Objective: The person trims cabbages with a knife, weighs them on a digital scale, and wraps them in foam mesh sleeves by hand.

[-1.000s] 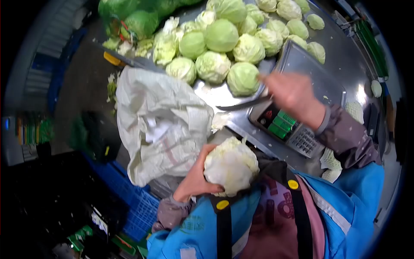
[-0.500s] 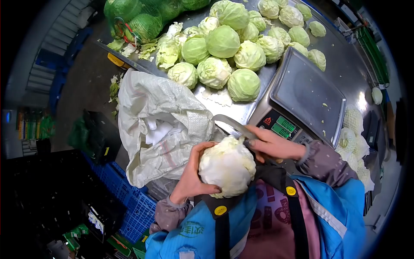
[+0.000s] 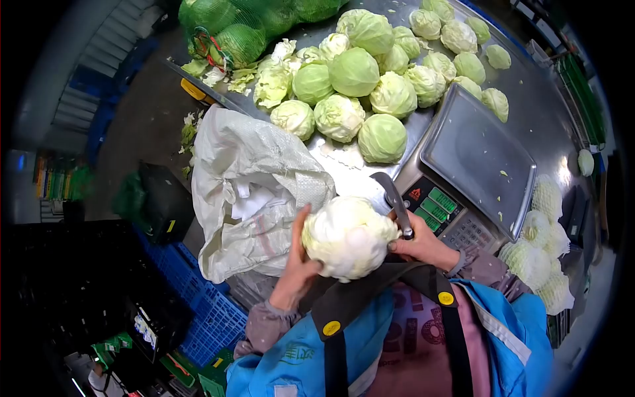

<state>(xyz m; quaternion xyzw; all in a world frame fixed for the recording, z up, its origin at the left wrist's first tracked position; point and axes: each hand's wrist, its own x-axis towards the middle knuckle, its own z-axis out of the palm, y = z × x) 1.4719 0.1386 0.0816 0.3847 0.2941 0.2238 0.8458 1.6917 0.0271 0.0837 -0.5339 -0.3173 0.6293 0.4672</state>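
In the head-worn camera's view, looking down, the person's left hand (image 3: 294, 261) is cupped half open, thumb and fingers spread along the left side of a rounded, cream-white vegetable head (image 3: 349, 238), which it grasps in front of the person's body. The right hand (image 3: 423, 243), on the other side of that head, is curled around a dark, curved knife (image 3: 391, 192), with its thumb at the head's right edge, so the head sits between the two hands. Beyond the left hand and farther left, a white woven-plastic sack (image 3: 225, 142) gapes open, with white material (image 3: 254, 202) inside. Straight ahead of both hands, pale green, round cabbages (image 3: 354, 71) are heaped on a shiny metal table (image 3: 549, 126). Just beyond the right hand is a scale with a flat grey metal tray (image 3: 479, 159) and a green-digit display (image 3: 436, 206); to that hand's right lie round produce pieces in white foam netting (image 3: 529, 261). Compared with half a second ago, the knife has swung from pointing across toward the sack to standing more upright, and the left thumb has shifted to the head's lower left edge. One second ago, the right hand was out over the scale.
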